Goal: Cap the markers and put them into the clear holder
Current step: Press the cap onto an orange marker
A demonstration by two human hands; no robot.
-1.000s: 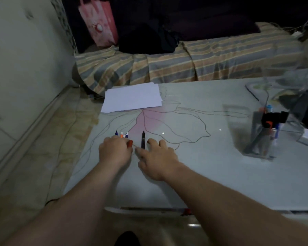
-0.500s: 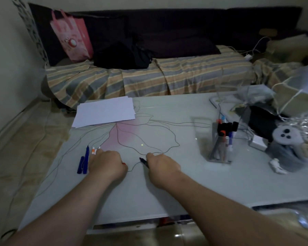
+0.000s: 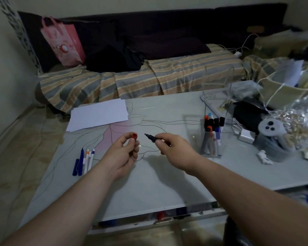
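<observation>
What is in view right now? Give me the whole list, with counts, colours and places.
red cap: one, red, pinched in the left hand's fingers
black marker: one, uncapped, tip pointing at the cap, in the right hand
loose markers: about five, blue, orange and white, lying on the table left of the hands
clear holder: one, transparent, right of the hands, several capped markers standing in it
paper sheets: small stack, white, far left part of the table
table: one, pale grey with a drawn pink flower
clutter: bags, wrapping and a grey round object, right end of the table
pink bag: one, on the striped bed behind
left hand: holding the cap
right hand: holding the marker
</observation>
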